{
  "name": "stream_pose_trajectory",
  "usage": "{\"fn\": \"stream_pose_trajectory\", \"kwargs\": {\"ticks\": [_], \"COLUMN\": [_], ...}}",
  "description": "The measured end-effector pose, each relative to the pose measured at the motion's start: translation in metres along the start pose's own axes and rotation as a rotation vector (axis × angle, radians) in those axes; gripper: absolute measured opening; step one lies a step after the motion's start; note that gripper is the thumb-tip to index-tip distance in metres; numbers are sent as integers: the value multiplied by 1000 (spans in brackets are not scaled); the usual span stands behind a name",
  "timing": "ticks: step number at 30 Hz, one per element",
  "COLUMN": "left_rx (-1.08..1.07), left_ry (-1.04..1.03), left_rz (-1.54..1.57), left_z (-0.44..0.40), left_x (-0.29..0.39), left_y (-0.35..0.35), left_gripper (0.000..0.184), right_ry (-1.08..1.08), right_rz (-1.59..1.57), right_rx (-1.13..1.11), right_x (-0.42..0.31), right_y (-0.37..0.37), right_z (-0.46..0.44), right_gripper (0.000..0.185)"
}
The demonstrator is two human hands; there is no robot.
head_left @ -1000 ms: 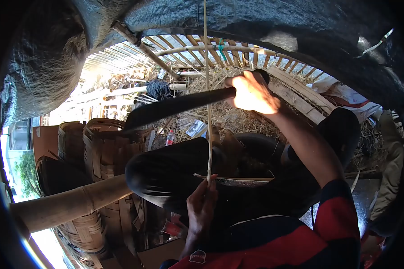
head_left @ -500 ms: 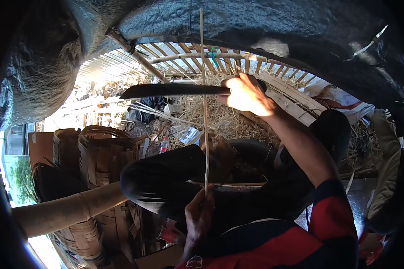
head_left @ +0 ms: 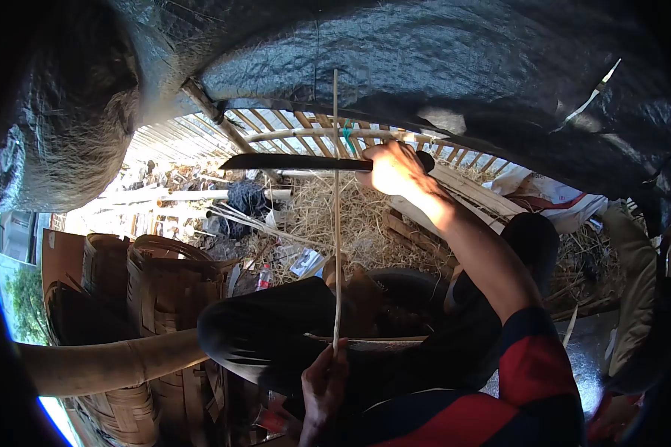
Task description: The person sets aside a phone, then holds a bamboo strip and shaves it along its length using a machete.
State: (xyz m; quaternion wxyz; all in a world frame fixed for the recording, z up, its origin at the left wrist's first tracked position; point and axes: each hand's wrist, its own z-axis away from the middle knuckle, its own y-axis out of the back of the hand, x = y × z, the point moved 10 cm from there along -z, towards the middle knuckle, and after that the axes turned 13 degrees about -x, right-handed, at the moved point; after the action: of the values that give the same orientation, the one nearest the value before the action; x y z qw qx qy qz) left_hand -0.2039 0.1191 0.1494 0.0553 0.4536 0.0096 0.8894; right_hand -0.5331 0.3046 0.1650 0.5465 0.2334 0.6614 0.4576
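My left hand point(head_left: 324, 385), low in the centre, is closed on the lower end of a long thin strip point(head_left: 337, 253) that stands upright before me. My right hand point(head_left: 397, 170), bright in the sun, grips the handle of a long dark blade point(head_left: 294, 162). The blade points left, lies nearly level and crosses the strip's upper part. Whether blade and strip touch, I cannot tell. My bent knee in dark trousers point(head_left: 253, 328) is left of the strip.
Woven baskets point(head_left: 164, 290) stand at the left, behind a thick bamboo pole point(head_left: 119, 365). Straw point(head_left: 313, 208), a small bottle point(head_left: 265, 277) and boards point(head_left: 470, 194) lie on the ground ahead. A dark tarp point(head_left: 395, 59) hangs above, with a slatted fence point(head_left: 283, 127) below it.
The blade has swung from a slant to nearly level. The strip's top end has come into view. The whole scene sits lower in the picture. Both hands keep their hold.
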Motion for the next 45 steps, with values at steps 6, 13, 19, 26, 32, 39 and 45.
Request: {"fn": "stream_pose_trajectory", "kwargs": {"ticks": [6,13,19,26,32,39,45], "left_rx": [-37,-172,-163,-151,-178,-114,-64], "left_ry": [-17,-115,-288,-323,-393,-392,-420], "left_rz": [23,262,183,218,96,96,44], "left_z": [3,7,11,12,12,4,-7], "left_x": [5,-14,11,4,22,36,1], "left_y": [-6,-19,-28,-25,-15,9,53], "left_gripper": [30,49,34,31,29,32,31], "right_ry": [140,-121,-102,5,-58,67,126], "right_rz": [34,-32,138,233,202,302,151], "right_rx": [-32,-309,-240,-168,70,-12,93], "right_x": [-15,7,4,-13,6,-38,-60], "right_y": [16,37,69,86,123,129,135], "right_z": [6,-12,-21,-17,-37,-21,-8], "right_gripper": [15,40,37,36,33,34,29]}}
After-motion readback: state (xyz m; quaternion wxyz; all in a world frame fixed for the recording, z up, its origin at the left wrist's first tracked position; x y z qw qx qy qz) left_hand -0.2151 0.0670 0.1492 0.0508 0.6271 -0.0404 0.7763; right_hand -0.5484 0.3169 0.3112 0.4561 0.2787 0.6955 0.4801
